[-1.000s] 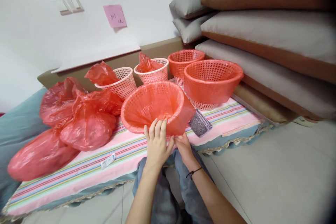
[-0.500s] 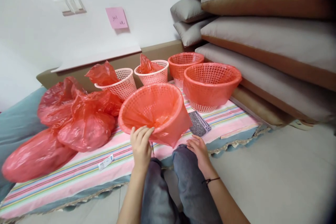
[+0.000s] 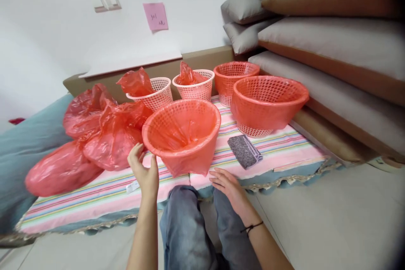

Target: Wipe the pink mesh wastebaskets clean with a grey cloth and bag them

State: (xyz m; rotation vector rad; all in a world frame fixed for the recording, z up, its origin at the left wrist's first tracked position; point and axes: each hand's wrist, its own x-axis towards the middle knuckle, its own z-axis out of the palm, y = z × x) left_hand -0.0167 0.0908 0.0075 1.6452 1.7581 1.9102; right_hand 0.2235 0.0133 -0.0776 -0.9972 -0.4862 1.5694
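Observation:
Right in front of my knees stands a basket (image 3: 202,152) covered by a red plastic bag, whose edge is folded over the rim and hangs down outside. My left hand (image 3: 144,168) is at the basket's left front side, thumb and fingers apart, holding nothing. Close to the hanging lower edge of the bag, on the right, my right hand (image 3: 229,187) is stretched out with its fingers extended and nothing in it. A dark grey folded cloth (image 3: 245,152) lies to the right of the basket. Whether either hand touches the bag, I cannot tell.
Behind are two red-lined baskets (image 3: 268,114) (image 3: 232,80) and two pale pink baskets (image 3: 160,100) (image 3: 198,92) with bags bunched inside. Several filled red bags (image 3: 63,171) lie left on the striped cloth (image 3: 85,202), near a small white packet (image 3: 132,186). Cushions (image 3: 329,42) are stacked at right.
My left hand has let go of the bag-covered rim and moved left, away from it. The right hand has shifted slightly left and down. The view has turned a little left.

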